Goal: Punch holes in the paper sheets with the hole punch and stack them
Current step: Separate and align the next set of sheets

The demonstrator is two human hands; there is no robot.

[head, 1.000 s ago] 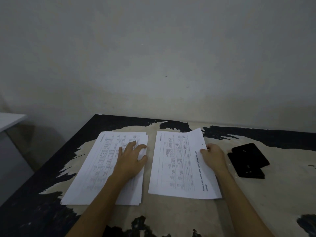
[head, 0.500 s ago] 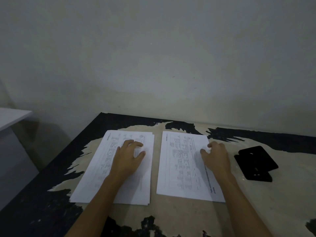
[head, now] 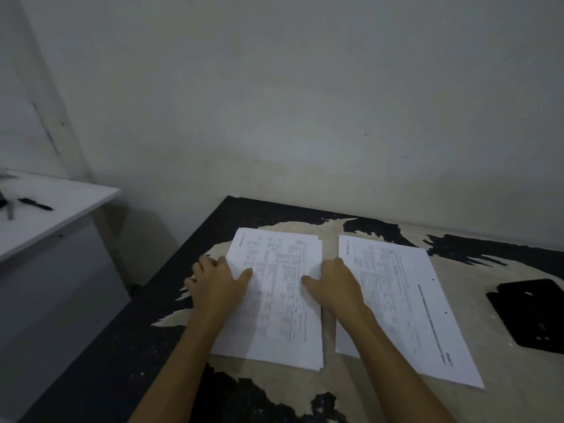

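On the left stack [head: 274, 300], my left hand [head: 216, 285] and right hand [head: 332, 285] grip opposite edges; print illegible.

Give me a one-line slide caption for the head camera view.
Left hand and right hand grip the sides of the left paper stack; the hole punch waits right.

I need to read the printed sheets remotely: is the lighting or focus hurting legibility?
Head view: dim, flat light; print on the left stack and right sheet is too soft to read; both forearms cast faint shadows; the hole punch is a featureless black shape.
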